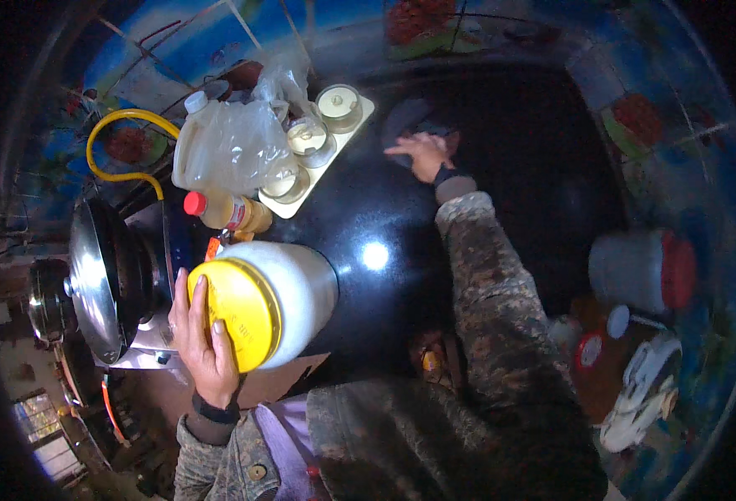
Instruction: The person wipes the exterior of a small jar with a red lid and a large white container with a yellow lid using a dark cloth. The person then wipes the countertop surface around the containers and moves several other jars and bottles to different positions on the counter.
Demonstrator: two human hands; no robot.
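My left hand (pixel 208 351) lies on the yellow lid (pixel 236 313) of a large whitish plastic jar (pixel 302 294), its fingers spread along the lid's edge. The jar is at the left part of a dark, glossy countertop (pixel 374 300). My right hand (pixel 429 155) reaches out over the far part of the countertop, fingers partly spread, with one finger pointing left. Beneath or beside it is a dim, dark shape that I cannot make out; whether the hand touches or holds it is unclear.
A cream tray (pixel 343 150) with several lidded jars stands left of my right hand. Beside it are a bagged plastic jug (pixel 217 144) and a red-capped bottle (pixel 224 211). A lidded pan (pixel 98 282) sits on a stove at left. A red-lidded container (pixel 631 269) stands at right.
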